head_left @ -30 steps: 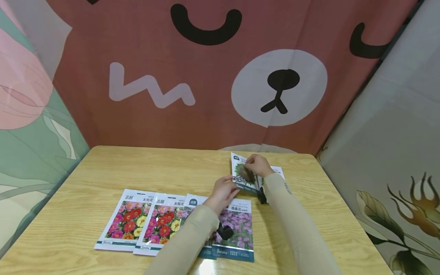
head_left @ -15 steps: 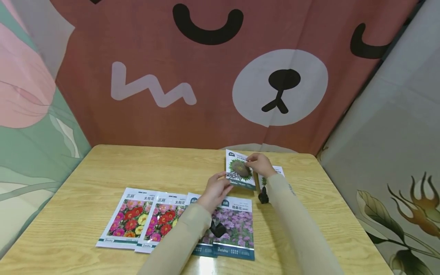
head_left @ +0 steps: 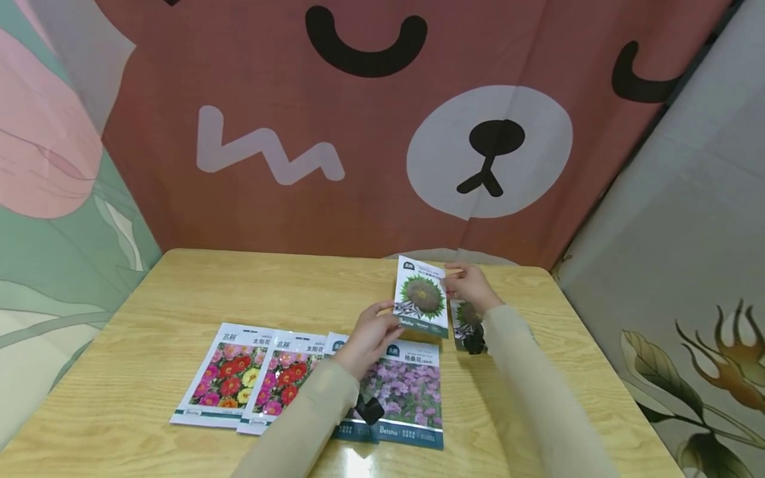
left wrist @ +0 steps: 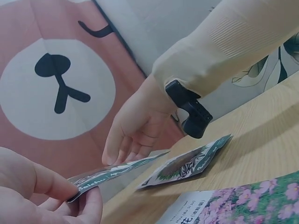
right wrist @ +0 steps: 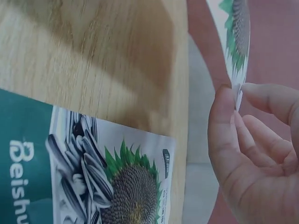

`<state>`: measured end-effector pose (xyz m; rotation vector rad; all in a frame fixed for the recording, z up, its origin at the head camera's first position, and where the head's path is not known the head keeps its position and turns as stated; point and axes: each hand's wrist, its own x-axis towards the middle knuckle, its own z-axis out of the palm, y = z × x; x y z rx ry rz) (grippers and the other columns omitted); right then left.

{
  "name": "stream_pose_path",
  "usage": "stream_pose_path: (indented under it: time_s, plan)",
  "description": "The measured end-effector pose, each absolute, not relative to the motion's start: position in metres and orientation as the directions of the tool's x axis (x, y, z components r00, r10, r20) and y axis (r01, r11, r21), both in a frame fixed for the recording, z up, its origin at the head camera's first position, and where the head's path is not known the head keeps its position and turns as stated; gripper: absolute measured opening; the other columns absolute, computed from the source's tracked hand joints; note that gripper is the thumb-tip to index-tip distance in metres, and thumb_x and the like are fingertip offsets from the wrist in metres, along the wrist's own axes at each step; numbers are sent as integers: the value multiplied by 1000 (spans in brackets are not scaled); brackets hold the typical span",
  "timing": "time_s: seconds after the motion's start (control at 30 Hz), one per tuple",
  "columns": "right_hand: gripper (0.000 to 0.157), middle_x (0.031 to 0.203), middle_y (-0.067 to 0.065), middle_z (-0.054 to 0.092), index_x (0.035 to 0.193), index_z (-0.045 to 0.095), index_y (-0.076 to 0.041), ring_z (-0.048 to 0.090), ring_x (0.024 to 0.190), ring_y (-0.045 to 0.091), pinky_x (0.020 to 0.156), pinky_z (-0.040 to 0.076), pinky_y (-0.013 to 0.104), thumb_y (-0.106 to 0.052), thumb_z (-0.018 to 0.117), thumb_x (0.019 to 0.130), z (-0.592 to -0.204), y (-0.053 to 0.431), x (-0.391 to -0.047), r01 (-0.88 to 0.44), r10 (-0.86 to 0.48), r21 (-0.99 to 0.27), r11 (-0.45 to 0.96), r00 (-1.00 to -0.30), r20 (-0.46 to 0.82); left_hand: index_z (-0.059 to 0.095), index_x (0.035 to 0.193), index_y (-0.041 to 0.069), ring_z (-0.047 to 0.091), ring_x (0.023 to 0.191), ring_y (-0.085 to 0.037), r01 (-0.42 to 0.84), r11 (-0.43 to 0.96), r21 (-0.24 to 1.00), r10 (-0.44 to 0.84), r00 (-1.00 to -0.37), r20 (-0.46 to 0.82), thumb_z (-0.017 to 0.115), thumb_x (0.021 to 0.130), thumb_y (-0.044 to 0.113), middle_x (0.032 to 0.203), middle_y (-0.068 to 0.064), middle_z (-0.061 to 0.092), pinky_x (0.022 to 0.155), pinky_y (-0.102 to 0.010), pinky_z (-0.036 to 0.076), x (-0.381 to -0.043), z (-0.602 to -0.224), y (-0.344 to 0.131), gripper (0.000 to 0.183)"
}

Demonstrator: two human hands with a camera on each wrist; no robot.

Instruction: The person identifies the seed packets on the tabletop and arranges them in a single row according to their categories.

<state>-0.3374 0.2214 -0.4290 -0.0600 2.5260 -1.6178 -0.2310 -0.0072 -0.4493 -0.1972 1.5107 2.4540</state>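
The left hand (head_left: 366, 338) pinches the lower left corner of a sunflower packet (head_left: 421, 299), held tilted above the far part of the table (head_left: 287, 285). The right hand (head_left: 475, 287) pinches its right edge between thumb and fingers. Another sunflower packet (right wrist: 93, 158) lies just right; purple flower packets (head_left: 412, 392) lie nearer, with red-and-yellow flower packets (head_left: 230, 378) to their left.

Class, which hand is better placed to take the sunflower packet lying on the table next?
Likely the right hand: nearer the lying packet than the left hand, though both pinch the raised packet.
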Motion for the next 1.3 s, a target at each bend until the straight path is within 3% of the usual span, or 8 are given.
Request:
stream_pose_path:
  time_s: [0.2,0.47,0.63,0.8,1.0,1.3]
  plan:
    - [51,106,17,65,147,45,5,64,77,16,83,61,43,-9,62,101,-427,234,-327,7,-144,-945,326,-988,-57,39,147,-7,55,80,-14,-286,-383,878,186,-955,-230,49,91,-15,99,-9,50,97,-37,55,-220,-446,-11,57]
    - [50,108,11,65,146,44,5,65,79,14,77,60,32,-11,60,102,-420,244,-302,3,-141,-963,269,-989,-42,43,137,-8,54,77,-12,-224,-262,939,252,-955,-157,51,97,-6,92,-5,54,93,-39,57,-205,-444,-14,41]
    - [48,105,10,65,145,47,4,66,80,16,76,61,33,-10,62,101,-418,254,-285,5,-147,-965,263,-988,-45,49,127,-5,55,77,-13,-149,-129,980,276,-955,-109,55,98,3,97,-8,62,76,-32,56,-196,-444,-14,31]
    - [47,105,16,61,143,48,5,68,82,20,78,62,36,-8,63,100,-417,265,-265,-7,-169,-950,313,-984,-49,55,117,-4,60,80,-15,-88,-27,996,307,-949,-76,58,97,6,93,-14,66,77,-38,59,-187,-445,-13,23]
    - [45,108,24,59,141,49,7,69,83,24,81,61,45,-7,62,100,-408,276,-247,-25,-179,-939,342,-983,-39,59,108,-2,59,71,-14,-49,38,998,341,-938,-59,59,98,8,82,-8,63,72,-37,61,-182,-442,-9,14]
    - [38,102,20,60,136,54,9,68,83,26,79,62,46,-2,61,100,-401,284,-239,2,-202,-905,426,-975,-97,60,103,2,62,64,-14,-54,86,995,367,-926,-83,62,98,9,82,-6,61,66,-41,62,-171,-446,-3,9]
